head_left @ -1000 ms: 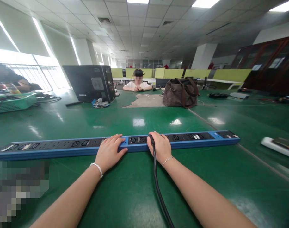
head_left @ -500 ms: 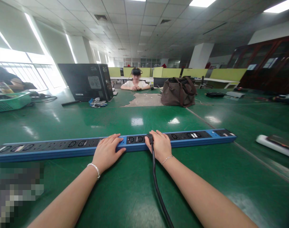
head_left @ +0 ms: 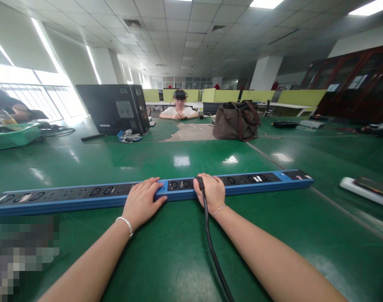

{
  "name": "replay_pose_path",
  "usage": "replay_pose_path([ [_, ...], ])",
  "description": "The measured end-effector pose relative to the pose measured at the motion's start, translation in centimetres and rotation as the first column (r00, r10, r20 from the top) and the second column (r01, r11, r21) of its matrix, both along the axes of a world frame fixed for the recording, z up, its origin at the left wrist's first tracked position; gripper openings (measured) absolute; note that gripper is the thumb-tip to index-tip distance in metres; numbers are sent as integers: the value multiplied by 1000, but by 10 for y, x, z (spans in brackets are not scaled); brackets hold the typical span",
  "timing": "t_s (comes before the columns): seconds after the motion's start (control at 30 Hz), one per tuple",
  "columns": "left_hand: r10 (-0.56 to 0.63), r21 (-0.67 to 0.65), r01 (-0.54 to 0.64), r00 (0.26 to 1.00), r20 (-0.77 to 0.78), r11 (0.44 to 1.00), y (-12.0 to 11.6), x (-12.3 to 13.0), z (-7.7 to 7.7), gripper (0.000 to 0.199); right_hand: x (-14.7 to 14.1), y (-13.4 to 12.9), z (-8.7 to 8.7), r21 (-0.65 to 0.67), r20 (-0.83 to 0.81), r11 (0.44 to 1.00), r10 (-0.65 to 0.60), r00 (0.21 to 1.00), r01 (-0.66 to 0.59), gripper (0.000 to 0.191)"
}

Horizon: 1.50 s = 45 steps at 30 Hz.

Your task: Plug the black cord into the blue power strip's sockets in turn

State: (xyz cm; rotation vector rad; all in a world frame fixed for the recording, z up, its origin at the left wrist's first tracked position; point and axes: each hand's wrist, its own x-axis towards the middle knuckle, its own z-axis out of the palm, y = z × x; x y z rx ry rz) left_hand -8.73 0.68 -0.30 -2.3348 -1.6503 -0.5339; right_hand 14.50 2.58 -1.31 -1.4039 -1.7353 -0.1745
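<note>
Tabletop (head_left: 147, 159): green, carries the strip.
Power strip (head_left: 180, 195): lies crosswise on the tabletop, before both hands.
Left hand (head_left: 143, 199): laid across the strip, thumb apart from fingers.
Right hand (head_left: 214, 193): grip clamped on the plug, against the strip.
Cord (head_left: 209, 239): swung slightly rightward this past second.
Plug (head_left: 200, 182): over the sockets, hardly moved; whether seated, cannot tell.

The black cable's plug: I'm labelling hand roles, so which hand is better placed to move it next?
Probably the right hand: its fingers are around the plug of the black cable. The left hand rests on the blue power strip, apart from the plug, so steadying seems likelier.
</note>
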Motion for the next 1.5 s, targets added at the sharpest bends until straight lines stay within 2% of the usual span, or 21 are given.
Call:
replay_pose_path([
  [0.07,-2,1,2,1000,4,1000,0,0,0,40,2,1,9,-4,-202,1000,8,979,-9,34],
  [0.13,-5,-1,5,1000,11,1000,0,0,0,39,6,3,20,28,-455,1000,17,890,-4,42],
  [0.17,-8,-3,8,1000,16,1000,0,0,0,39,10,4,26,64,-531,998,41,847,-8,45],
  [0.27,-12,-5,12,1000,23,1000,0,0,1,39,33,10,35,111,-584,993,88,807,-28,48],
  [0.47,-12,-2,12,1000,19,1000,0,-1,0,41,115,16,31,-63,-488,985,-172,856,163,47],
  [0.57,-17,0,17,1000,17,1000,0,-1,0,41,147,14,24,-147,-416,972,-228,880,182,44],
  [0.63,-16,0,16,1000,3,1000,0,-1,0,41,157,13,18,-188,-314,960,-259,914,207,42],
  [0.8,-17,3,17,1000,-10,1000,0,-1,1,41,158,14,9,-177,-101,957,-249,963,228,43],
  [1.1,-23,2,23,1000,0,1000,0,-1,1,41,162,14,9,-225,-121,938,-297,947,266,39],
  [1.23,-26,-6,26,1000,18,1000,1,-1,1,41,163,12,9,-230,-137,943,-274,952,239,37],
  [1.5,-25,-3,25,999,34,1000,1,-2,-1,41,158,10,9,-178,56,962,-199,978,206,32],
])
